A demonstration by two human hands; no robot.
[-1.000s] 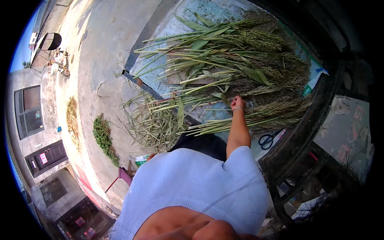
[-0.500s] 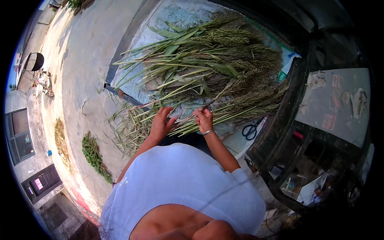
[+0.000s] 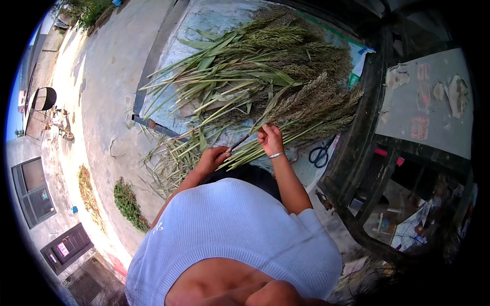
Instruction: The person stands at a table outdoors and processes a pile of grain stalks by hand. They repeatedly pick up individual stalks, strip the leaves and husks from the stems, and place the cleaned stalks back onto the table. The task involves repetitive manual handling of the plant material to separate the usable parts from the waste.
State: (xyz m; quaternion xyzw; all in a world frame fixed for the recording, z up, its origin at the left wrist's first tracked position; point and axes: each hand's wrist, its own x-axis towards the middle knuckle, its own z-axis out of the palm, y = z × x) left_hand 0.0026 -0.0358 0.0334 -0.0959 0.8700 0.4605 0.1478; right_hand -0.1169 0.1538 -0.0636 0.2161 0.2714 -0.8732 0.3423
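My left hand (image 3: 214,158) is closed around the lower end of a dark-stemmed broomcorn stalk (image 3: 240,142). Farther up, the fingers of my right hand (image 3: 270,140) pinch at the same stalk; their exact hold is partly hidden. From there the stalk runs toward a brownish, feathery seed head. A bundle of cut green stalks (image 3: 242,159) lies just below and beside my hands. Beyond them spreads a large pile of broomcorn (image 3: 229,71), cut stems to the left and bushy heads to the right.
Dark-handled scissors (image 3: 320,156) lie right of my right hand. The pile rests on a pale blue surface (image 3: 166,66). Stripped leaves (image 3: 168,166) litter the ground at left, near a green plant heap (image 3: 128,204). A dark metal frame (image 3: 352,168) stands at the right.
My left hand has moved right and closed on the stalk's lower end, its fingers having been apart. My right hand has shifted up and right along the stalk.
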